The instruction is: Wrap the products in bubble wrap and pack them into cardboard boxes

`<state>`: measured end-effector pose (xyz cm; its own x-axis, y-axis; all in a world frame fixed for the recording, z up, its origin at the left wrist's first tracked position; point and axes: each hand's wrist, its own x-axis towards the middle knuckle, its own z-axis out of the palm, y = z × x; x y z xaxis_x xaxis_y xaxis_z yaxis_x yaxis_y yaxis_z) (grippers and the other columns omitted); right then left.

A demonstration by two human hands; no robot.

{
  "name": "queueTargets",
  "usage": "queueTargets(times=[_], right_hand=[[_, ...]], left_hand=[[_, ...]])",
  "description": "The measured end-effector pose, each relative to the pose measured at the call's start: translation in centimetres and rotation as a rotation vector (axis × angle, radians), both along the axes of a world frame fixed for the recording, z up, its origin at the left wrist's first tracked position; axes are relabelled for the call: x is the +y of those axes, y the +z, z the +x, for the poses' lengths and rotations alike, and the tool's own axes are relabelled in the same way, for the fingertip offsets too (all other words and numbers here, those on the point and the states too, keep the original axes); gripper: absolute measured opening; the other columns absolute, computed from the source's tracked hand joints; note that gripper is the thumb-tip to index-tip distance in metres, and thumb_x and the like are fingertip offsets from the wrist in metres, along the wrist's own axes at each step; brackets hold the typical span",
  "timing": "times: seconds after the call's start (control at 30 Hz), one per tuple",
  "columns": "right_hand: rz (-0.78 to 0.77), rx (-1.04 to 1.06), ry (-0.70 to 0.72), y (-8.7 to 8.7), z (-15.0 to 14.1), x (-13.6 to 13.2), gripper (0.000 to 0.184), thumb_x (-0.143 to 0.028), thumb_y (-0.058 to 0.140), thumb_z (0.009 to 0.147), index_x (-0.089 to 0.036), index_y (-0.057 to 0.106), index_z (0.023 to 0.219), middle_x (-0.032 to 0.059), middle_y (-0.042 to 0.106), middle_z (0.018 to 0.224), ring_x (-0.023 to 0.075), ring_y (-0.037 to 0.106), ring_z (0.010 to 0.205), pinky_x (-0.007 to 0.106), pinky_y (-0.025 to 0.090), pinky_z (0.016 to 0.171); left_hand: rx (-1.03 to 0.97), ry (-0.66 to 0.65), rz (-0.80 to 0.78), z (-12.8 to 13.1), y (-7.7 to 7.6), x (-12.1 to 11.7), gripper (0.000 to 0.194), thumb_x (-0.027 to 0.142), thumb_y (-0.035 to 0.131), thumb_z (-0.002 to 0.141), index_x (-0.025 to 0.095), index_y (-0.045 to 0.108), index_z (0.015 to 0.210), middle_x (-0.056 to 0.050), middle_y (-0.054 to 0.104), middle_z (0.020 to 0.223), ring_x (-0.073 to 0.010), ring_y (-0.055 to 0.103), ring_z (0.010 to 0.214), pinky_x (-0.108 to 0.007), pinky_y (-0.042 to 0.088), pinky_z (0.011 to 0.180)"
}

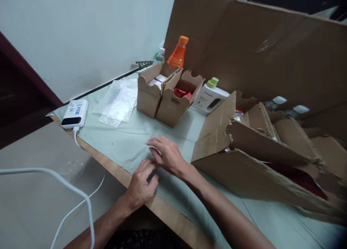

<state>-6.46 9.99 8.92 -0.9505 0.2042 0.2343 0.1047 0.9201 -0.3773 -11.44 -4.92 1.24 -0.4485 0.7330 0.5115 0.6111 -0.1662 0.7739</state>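
Note:
My left hand point(142, 184) is over the front edge of the table, its fingers loosely bent and the thumb apart, with nothing visible in it. My right hand point(166, 154) is just beyond it, low over the pale green cloth point(121, 142), fingers stretched forward and slightly curved, also without any object showing. The two hands meet or overlap near the left fingertips; whether they touch I cannot tell. Closest to the right hand are a cardboard box holding a red packet point(182, 93) and a large cardboard box point(211, 136).
Bubble wrap point(119, 100) lies at the back left, near a white power bank point(75, 113) with a cable. Behind the small boxes stands an orange bottle point(177, 55). A white jug with a green cap point(208, 97) stands between boxes. A tall cardboard panel point(230, 39) closes the back.

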Motion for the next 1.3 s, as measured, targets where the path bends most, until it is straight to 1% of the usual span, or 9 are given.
queueTargets(times=[0.27,0.4,0.53,0.67,0.8,0.9,0.97,1.1,1.3], right_hand=[[0.282,-0.296,0.033,-1.6,-16.5,0.7,0.028,-0.018,0.052,0.097,-0.011,0.063,0.122,0.0169,0.068,0.124,0.0280,0.061,0.113,0.038,0.049,0.091],[0.284,-0.306,-0.022,-2.8,-18.9,1.3,0.029,-0.008,0.043,0.097,-0.011,0.068,0.111,0.0196,0.071,0.117,0.0293,0.063,0.111,0.039,0.046,0.091],[0.264,-0.257,-0.094,-1.7,-18.2,1.8,0.029,-0.011,0.043,0.099,-0.014,0.068,0.113,0.0146,0.073,0.117,0.0270,0.067,0.107,0.038,0.044,0.089],[0.230,-0.092,-0.141,0.7,-13.5,1.3,0.031,-0.015,0.040,0.104,-0.018,0.065,0.120,0.0091,0.071,0.128,0.0220,0.067,0.114,0.036,0.043,0.090],[0.129,0.239,-0.045,1.4,-4.5,0.2,0.024,-0.012,0.047,0.101,-0.019,0.068,0.110,0.0093,0.075,0.122,0.0196,0.070,0.109,0.034,0.045,0.086],[0.094,0.298,0.004,0.9,2.8,-1.4,0.026,-0.006,0.048,0.096,-0.019,0.067,0.109,0.0114,0.074,0.122,0.0195,0.071,0.104,0.033,0.049,0.081],[0.058,0.282,0.009,0.4,7.1,-2.9,0.031,-0.002,0.049,0.091,-0.020,0.065,0.110,0.0120,0.073,0.124,0.0200,0.070,0.103,0.034,0.052,0.080],[-0.054,0.256,-0.083,-0.2,14.0,-6.7,0.036,0.000,0.051,0.083,-0.021,0.064,0.109,0.0120,0.069,0.129,0.0221,0.068,0.105,0.038,0.057,0.082],[-0.151,0.260,-0.226,-1.4,20.4,-10.5,0.046,-0.001,0.054,0.080,-0.027,0.063,0.117,0.0106,0.067,0.135,0.0250,0.066,0.116,0.044,0.062,0.089]], left_hand=[[-0.055,-0.017,0.070,-0.3,-0.7,0.4,0.031,0.006,0.053,0.084,0.017,0.068,0.109,-0.013,0.075,0.109,-0.0254,0.070,0.105,-0.041,0.059,0.092],[-0.107,-0.030,0.091,-0.3,-0.8,0.3,0.033,0.004,0.053,0.084,0.017,0.068,0.111,-0.014,0.075,0.110,-0.0256,0.069,0.107,-0.042,0.058,0.095],[-0.196,-0.022,0.075,-0.1,-1.0,0.2,0.035,0.006,0.055,0.084,0.018,0.071,0.112,-0.013,0.074,0.113,-0.0256,0.068,0.109,-0.042,0.057,0.096],[-0.647,0.023,0.056,-0.6,-1.1,0.1,0.040,0.017,0.064,0.085,0.021,0.069,0.125,-0.013,0.070,0.128,-0.0281,0.066,0.119,-0.047,0.051,0.106],[-1.438,-0.076,0.268,-2.8,0.5,-0.1,0.051,0.049,0.070,0.085,0.020,0.067,0.126,-0.015,0.070,0.130,-0.0331,0.064,0.126,-0.053,0.047,0.111],[-1.753,-0.130,0.292,-4.3,2.4,-0.5,0.064,0.069,0.060,0.085,0.018,0.070,0.121,-0.016,0.074,0.121,-0.0370,0.060,0.130,-0.057,0.047,0.110],[-1.791,-0.042,0.226,-4.3,3.3,-0.6,0.059,0.064,0.064,0.083,0.018,0.070,0.120,-0.013,0.076,0.115,-0.0372,0.063,0.126,-0.055,0.051,0.106],[-1.618,0.173,-0.061,-1.8,3.9,-0.5,0.058,0.019,0.081,0.062,0.016,0.070,0.119,-0.005,0.078,0.089,-0.0328,0.075,0.100,-0.045,0.060,0.092],[-1.348,-0.068,-0.342,3.1,4.7,1.1,0.075,0.031,0.081,0.066,0.016,0.058,0.136,-0.009,0.079,0.101,-0.0320,0.076,0.094,-0.043,0.062,0.080]])
